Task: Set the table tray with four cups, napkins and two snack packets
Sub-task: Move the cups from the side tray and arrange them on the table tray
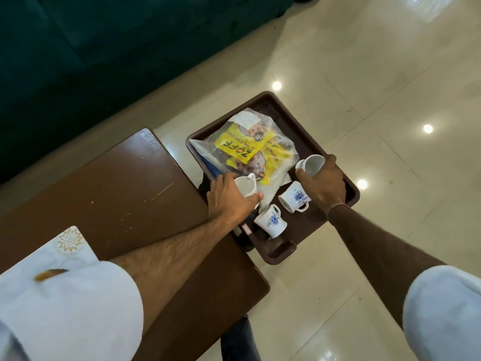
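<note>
Tray (270,105): snack packets (247,149) and two standing cups (270,221) are loaded; a third cup (244,187) is grasped by the left hand (229,196), a fourth (311,164) by the right hand (325,183). Napkins unconfirmed.

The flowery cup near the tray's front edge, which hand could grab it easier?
Probably the left hand: that flowery cup sits just beside its wrist. The right hand is farther off, nearer the other flowery cup. Both hands already hold white cups.

"ZOFF" on yellow snack packet (243,148)
</note>
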`<state>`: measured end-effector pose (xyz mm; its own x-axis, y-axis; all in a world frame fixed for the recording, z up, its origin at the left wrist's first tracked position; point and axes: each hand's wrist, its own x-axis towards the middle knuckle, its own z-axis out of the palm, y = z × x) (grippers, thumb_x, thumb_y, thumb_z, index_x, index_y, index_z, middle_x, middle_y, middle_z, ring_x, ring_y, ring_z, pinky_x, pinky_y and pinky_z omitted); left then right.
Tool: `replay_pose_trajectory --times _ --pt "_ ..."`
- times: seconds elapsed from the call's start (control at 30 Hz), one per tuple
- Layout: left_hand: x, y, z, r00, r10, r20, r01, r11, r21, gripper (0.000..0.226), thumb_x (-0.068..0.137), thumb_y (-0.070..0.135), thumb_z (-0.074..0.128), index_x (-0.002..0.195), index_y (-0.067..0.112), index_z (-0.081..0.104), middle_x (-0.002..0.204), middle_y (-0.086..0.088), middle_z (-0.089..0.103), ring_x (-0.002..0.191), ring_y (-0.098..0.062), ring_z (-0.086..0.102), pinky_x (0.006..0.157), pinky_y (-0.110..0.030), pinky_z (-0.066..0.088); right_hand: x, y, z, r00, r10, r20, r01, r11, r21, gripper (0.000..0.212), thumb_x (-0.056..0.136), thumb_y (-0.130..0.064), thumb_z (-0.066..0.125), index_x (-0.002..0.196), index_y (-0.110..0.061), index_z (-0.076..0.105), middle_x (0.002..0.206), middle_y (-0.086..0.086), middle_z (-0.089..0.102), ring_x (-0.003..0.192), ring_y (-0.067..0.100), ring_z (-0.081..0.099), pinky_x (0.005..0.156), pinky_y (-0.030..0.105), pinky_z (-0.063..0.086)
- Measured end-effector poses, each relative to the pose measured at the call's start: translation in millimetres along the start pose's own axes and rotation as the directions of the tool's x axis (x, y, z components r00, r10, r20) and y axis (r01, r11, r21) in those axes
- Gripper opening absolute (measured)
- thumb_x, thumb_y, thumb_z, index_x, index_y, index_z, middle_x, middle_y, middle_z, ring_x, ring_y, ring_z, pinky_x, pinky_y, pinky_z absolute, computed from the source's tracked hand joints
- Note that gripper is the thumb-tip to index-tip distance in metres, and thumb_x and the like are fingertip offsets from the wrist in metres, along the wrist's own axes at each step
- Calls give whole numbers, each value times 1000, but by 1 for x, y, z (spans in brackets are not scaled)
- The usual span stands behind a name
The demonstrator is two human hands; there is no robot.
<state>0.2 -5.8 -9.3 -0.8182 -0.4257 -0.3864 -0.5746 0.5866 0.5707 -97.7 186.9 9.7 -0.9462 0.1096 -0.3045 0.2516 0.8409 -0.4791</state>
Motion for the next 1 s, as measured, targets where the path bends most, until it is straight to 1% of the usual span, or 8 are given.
replay_pose_trajectory --times 0.23,0.4,0.57,0.67,0.73,0.83,0.9,1.0 --pt "-41 -42 -45 981 39 -189 -92 955 -281 64 58 45 90 109 25 55 107 6 47 98 -15 54 78 -30 47 -52 -69 -4 977 -200 -76 206 975 78 63 79 -54 73 117 -11 47 113 11 65 100 33 63 77 39 51" --pt "-87 -132 -96 969 -76 -235 5 958 -288 65 63 36 91 116 30 53 117 8 48 104 -10 51 81 -26 50 -130 -152 57 941 -296 163 272 950 157 66 77 -48 79 117 -3 52 111 14 66 100 33 64 82 41 52" --pt "-151 -235 -152 930 -198 -310 129 965 -230 55 68 24 88 115 22 58 116 0 59 105 -18 55 89 -30 45 -233 -215 142 811 -372 451 339 928 156 62 76 -54 78 114 -15 48 104 0 62 81 12 62 63 18 46" --pt "-190 -291 -173 906 -274 -321 188 943 -274 62 65 7 87 120 10 59 121 -10 61 112 -29 56 97 -34 41 -291 -241 190 706 -411 577 383 906 179 67 80 -51 77 125 -14 46 111 -2 61 91 15 63 76 24 55" --pt "-215 -328 -179 872 -371 -321 249 898 -363 71 65 -2 82 128 13 53 127 -6 57 116 -27 52 94 -30 40 -329 -258 221 646 -437 626 430 886 174 67 80 -50 77 127 -16 44 108 -6 59 90 15 63 75 24 54" --pt "-246 -375 -187 847 -434 -308 253 837 -484 71 69 4 83 126 28 48 128 17 52 117 -11 48 90 -17 38 -378 -279 262 581 -474 662 523 840 141 55 78 -55 74 113 -25 44 97 -6 63 74 13 64 57 15 51" --pt "-259 -410 -195 846 -385 -369 209 876 -434 62 69 14 86 120 25 54 122 17 51 111 -12 50 88 -17 40 -409 -291 286 559 -446 699 559 825 79 55 74 -65 67 106 -27 44 94 -2 67 75 17 66 55 26 58" --pt "-268 -451 -207 902 -311 -298 218 927 -306 68 65 2 81 125 22 56 126 0 46 117 -21 47 93 -31 47 -442 -304 310 622 -350 701 595 793 -132 77 67 -80 52 116 -21 49 100 3 69 91 30 66 79 45 59"
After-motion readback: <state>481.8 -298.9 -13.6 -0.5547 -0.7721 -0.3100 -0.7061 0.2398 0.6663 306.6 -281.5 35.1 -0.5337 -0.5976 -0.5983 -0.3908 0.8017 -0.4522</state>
